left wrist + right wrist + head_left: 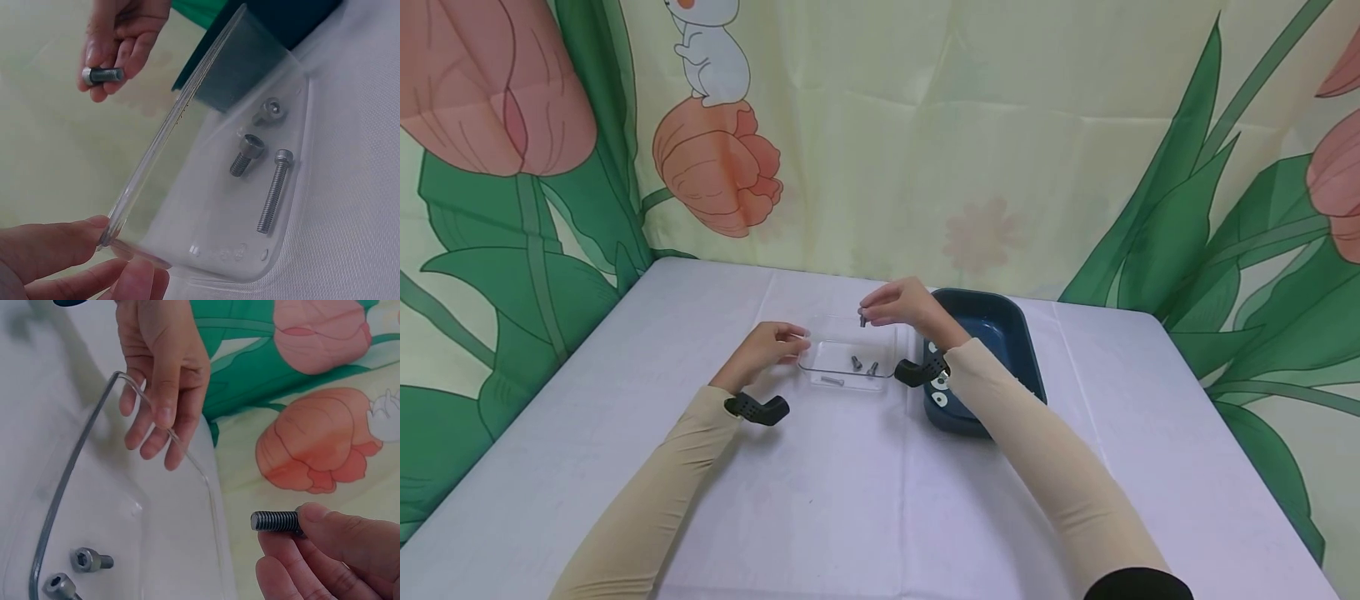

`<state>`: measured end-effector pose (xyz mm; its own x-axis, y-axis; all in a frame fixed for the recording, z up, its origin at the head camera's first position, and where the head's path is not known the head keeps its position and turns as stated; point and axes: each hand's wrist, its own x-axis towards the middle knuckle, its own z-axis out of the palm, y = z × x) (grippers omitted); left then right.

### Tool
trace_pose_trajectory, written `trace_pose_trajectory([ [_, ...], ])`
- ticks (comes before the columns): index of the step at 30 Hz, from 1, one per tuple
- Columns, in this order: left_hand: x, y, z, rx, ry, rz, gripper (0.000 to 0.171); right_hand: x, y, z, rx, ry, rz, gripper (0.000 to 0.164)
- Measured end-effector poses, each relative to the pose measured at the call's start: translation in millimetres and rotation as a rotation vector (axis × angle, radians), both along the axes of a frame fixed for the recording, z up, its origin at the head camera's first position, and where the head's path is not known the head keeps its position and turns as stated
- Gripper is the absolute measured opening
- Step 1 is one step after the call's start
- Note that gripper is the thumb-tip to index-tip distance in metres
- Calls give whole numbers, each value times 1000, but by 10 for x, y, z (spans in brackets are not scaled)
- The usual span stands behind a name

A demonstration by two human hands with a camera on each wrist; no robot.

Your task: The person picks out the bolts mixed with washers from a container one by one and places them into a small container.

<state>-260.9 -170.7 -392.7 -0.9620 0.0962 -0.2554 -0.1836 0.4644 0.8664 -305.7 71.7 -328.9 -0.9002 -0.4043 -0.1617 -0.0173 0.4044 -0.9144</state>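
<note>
The right hand (906, 305) pinches a bolt (275, 521) above the box (842, 372); the left hand (762, 352) pinches the box's rim. The bolt seems stiff, rather weighty, best taken by its head (87, 76).

Surface record: table (835, 533) under white cloth, carrying two vessels toward its far side.
The cloth (365, 206) covers the visible top; its weave shows in the close left wrist view, and straight fold creases run from near to far, with one small dark speck in the near half. Resting directly on it: a clear, rounded-corner container (831, 357), left of a dark blue tray (992, 321), which is deeper in outline and set lengthwise, near to far. The two stand just beside each other; contact between their rims cannot be confirmed.
</note>
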Motion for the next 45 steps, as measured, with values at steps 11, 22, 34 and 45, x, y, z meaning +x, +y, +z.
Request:
trace_pose_trajectory([
  [11, -11, 4, -3, -18, 4, -3, 41, 29, -104, -69, 5, -28, 25, 26],
  [22, -4, -9, 3, -16, 4, -13, 41, 38, -206, -129, 9, -36, 34, 25],
  [34, -20, -22, -9, -8, 0, -22, 43, 19, -291, -181, 52, -35, 52, 22],
  [45, -1, -13, 23, -28, -14, -16, 42, 12, -317, -184, 50, -51, 47, 21],
])
